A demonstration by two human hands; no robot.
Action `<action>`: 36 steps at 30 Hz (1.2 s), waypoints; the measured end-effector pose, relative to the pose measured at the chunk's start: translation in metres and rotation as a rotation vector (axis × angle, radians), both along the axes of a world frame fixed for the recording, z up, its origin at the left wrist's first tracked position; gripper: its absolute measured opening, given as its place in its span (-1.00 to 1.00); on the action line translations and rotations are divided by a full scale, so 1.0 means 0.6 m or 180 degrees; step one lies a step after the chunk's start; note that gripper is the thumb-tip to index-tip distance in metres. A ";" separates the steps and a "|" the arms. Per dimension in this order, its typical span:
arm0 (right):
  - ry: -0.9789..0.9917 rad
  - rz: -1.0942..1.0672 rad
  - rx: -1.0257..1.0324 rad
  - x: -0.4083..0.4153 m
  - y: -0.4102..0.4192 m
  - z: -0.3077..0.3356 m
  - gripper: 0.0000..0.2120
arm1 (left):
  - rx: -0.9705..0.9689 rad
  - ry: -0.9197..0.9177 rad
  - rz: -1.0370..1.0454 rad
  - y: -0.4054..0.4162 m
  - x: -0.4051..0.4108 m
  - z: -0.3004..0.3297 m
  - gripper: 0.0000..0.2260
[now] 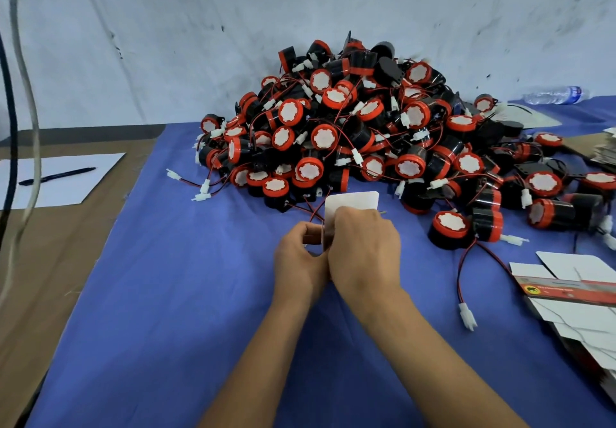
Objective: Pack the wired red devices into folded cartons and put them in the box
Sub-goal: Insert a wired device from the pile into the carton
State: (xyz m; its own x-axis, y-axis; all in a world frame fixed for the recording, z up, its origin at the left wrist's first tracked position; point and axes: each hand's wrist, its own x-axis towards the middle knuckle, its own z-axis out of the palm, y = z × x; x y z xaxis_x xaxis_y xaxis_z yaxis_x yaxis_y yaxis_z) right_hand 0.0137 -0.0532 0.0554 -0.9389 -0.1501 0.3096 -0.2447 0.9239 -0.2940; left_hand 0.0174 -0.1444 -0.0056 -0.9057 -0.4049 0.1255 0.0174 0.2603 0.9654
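Carton in hand, flap up; snag and crush risks noted.

Both hands meet over the blue cloth [173,294]: left hand [300,254] curls its fingers round a white carton [350,207], and right hand [363,250] closes over it from the other side, fingers bent, one rounded flap standing up beyond the knuckles. Whether a device sits inside cannot be told. Red-and-black leads lie touching the carton's far edge; in my judgement they may catch in the flap. The pile of wired red devices [350,127] slumps just beyond and could slide. Flat cartons [573,311] lie to the right. The destination box is not in view.
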 end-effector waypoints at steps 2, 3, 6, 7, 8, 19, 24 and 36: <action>-0.0028 0.0047 0.0065 0.000 0.002 -0.003 -0.88 | 0.0031 0.0010 -0.0051 -0.001 0.001 0.000 -0.94; -0.0052 0.0166 0.0099 -0.004 0.004 -0.004 -0.89 | 0.0070 0.0016 -0.0076 -0.001 0.002 0.001 -0.95; -0.0355 0.0528 0.0307 -0.021 0.013 -0.005 -0.79 | 0.0047 0.0037 -0.0118 -0.001 0.005 -0.001 -0.96; -0.0537 0.0608 0.0345 -0.024 0.017 -0.003 -0.73 | 0.0014 0.0054 -0.0129 0.000 0.006 -0.002 -0.95; -0.0744 0.0658 0.0402 -0.028 0.019 0.000 -0.66 | -0.0010 0.0062 -0.0131 0.000 0.007 -0.001 -0.93; -0.0803 0.0963 -0.0230 -0.020 0.038 0.015 -0.74 | -0.0069 0.0161 0.0052 0.010 0.006 -0.007 -0.87; -0.0679 0.0771 -0.1066 -0.037 0.052 0.007 -0.89 | 0.0033 0.0120 -0.0434 -0.007 0.007 -0.001 -0.90; -0.0668 0.1244 -0.0365 -0.025 0.065 -0.009 -0.79 | 0.0277 -0.0106 -0.1162 -0.030 0.009 -0.003 -0.55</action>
State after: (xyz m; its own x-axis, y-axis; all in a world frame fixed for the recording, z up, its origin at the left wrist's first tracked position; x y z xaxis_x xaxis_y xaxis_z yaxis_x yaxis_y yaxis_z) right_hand -0.0011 -0.0143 0.0501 -0.8628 -0.4815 0.1540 -0.4927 0.7326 -0.4696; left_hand 0.0230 -0.1625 -0.0077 -0.9954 -0.0624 0.0730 0.0623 0.1599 0.9852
